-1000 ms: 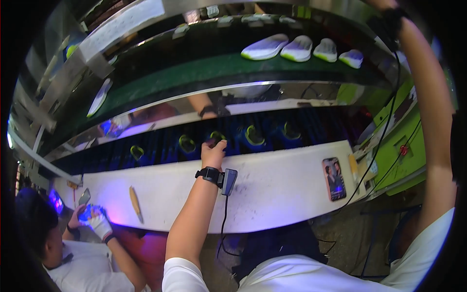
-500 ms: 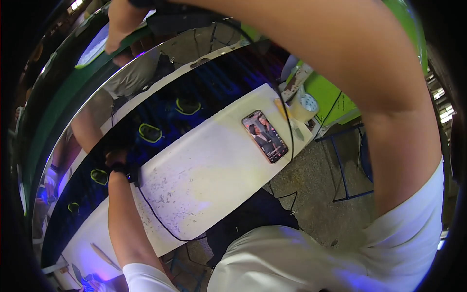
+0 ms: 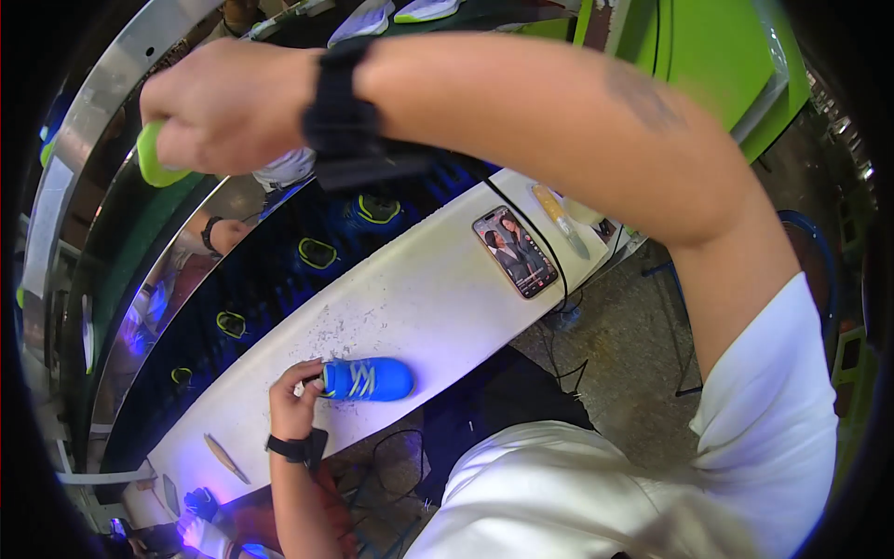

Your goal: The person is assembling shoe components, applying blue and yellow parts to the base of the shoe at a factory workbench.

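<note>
My left hand (image 3: 294,399) pinches a blue shoe upper (image 3: 377,379) by its heel collar, with grey and lime laces facing up. The shoe lies on the white worktable (image 3: 438,307), its toe to the right. At the upper left my right hand (image 3: 228,107) is raised, closed on a lime-green shoe sole (image 3: 156,160); most of that piece is hidden by the fingers. A dark band is around each wrist. On the dark conveyor belt (image 3: 279,289) several shoes with lime collars stand in a row, one of them a dark blue shoe (image 3: 319,253).
A phone (image 3: 515,253) playing a video and a yellow-handled knife (image 3: 561,221) lie toward the table's right end, beside a black cable (image 3: 535,224). White-and-lime soles (image 3: 361,22) rest at the top. A co-worker's hand (image 3: 200,533) with a blue shoe (image 3: 199,503) shows at lower left.
My left hand has come back from the belt onto the table with the blue shoe. My right hand has moved down with the sole, away from the upper edge. The view has shifted.
</note>
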Demonstrator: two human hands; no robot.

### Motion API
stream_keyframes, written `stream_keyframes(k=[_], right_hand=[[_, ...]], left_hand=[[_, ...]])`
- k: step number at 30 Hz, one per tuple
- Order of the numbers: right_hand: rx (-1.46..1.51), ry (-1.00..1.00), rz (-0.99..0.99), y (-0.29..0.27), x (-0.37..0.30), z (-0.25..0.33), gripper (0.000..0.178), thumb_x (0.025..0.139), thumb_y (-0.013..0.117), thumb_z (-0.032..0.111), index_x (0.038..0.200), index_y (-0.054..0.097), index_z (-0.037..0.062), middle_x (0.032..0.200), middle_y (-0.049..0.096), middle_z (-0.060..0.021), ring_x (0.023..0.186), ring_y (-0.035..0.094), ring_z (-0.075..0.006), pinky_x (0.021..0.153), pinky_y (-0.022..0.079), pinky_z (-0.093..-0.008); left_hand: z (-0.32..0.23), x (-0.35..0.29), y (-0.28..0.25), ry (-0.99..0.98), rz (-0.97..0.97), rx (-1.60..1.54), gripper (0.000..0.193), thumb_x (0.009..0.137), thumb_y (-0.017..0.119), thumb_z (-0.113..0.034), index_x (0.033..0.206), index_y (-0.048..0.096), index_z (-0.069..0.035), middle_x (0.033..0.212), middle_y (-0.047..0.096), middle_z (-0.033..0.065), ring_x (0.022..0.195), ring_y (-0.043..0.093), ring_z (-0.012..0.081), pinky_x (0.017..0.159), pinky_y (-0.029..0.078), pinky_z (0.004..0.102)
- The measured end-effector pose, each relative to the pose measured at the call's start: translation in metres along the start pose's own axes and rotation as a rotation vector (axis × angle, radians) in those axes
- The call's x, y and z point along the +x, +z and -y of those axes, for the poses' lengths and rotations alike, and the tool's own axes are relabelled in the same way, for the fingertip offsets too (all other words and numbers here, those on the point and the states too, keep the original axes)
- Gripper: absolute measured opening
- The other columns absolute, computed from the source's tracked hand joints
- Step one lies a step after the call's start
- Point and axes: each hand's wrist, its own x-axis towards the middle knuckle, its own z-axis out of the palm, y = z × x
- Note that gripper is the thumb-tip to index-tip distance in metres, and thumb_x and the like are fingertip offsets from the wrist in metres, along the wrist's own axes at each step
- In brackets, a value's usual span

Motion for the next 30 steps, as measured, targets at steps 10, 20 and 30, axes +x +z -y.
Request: stream_keyframes(k=[10,20,30], right_hand=[[0.433,0.542,-0.258,0.033,-0.290,0.080,0.018,0.100,0.051,0.014,0.112,0.056,0.0007,0.082,0.066,-0.0133,0.074,0.068,-0.0230,0.068,0.052,-0.0318],[0.845,0.908,-0.137,0.052,-0.346,0.119,0.024,0.091,0.073,0.014,0.107,0.062,-0.0001,0.102,0.069,-0.0086,0.090,0.064,-0.0114,0.080,0.051,-0.0289],[0.956,0.691,-0.078,0.065,-0.320,0.100,0.027,0.095,0.069,0.025,0.087,0.063,0.0006,0.138,0.053,-0.0197,0.121,0.056,-0.0245,0.102,0.044,-0.0367]], left_hand=[[-0.071,-0.056,0.101,0.313,0.133,0.924,0.083,0.073,0.080,-0.042,0.144,0.047,-0.013,0.151,0.041,0.0157,0.136,0.039,0.0405,0.116,0.008,0.0677],[-0.099,0.012,0.075,0.021,-0.083,-0.215,0.031,0.090,0.063,-0.020,0.114,0.059,-0.001,0.092,0.068,0.0132,0.090,0.067,0.0238,0.095,0.050,0.0392],[-0.112,-0.028,0.146,0.287,-0.238,-0.056,0.044,0.081,0.076,-0.013,0.118,0.056,0.000,0.114,0.062,0.0131,0.096,0.061,0.0218,0.087,0.049,0.0343]])
